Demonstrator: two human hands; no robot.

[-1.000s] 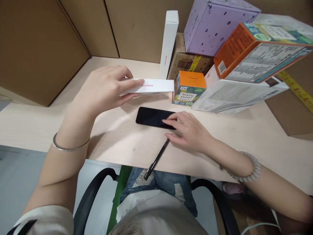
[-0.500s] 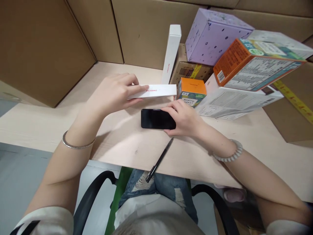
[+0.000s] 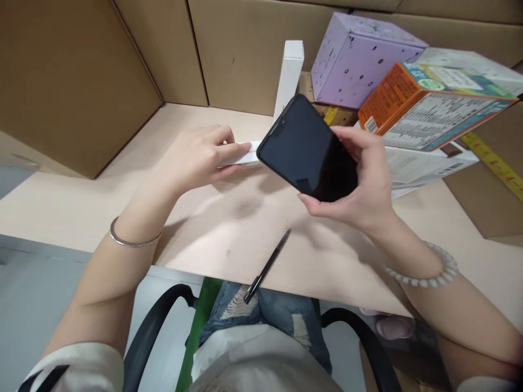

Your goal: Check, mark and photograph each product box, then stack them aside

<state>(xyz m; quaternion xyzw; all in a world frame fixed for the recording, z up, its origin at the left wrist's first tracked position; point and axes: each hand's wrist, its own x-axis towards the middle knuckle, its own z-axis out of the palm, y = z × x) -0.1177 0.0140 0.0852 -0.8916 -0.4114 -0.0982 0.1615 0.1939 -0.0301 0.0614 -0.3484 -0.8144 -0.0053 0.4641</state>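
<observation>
My right hand [image 3: 365, 174] is closed round the lower end of a black smartphone [image 3: 308, 152], raised above the table and tilted, its dark screen facing me. My left hand [image 3: 206, 155] grips a slim white box [image 3: 250, 154] with red lettering, which lies lengthwise on the table. The phone covers the right end of that box. Below both hands a black pen [image 3: 267, 267] lies slantwise, its near end jutting over the table's front edge. Hidden now behind the phone and my right hand is the small orange box.
A tall white box [image 3: 289, 76] stands at the back. Right of it are a lilac box [image 3: 363, 60] on a brown carton, and an orange box [image 3: 433, 109] resting on a white box [image 3: 429, 163]. Large cardboard boxes [image 3: 73, 81] wall the wooden table [image 3: 196, 234] at left and back.
My right hand has lifted the phone off the table, up and to the right, and turned it at a slant. My left hand stays on the slim white box.
</observation>
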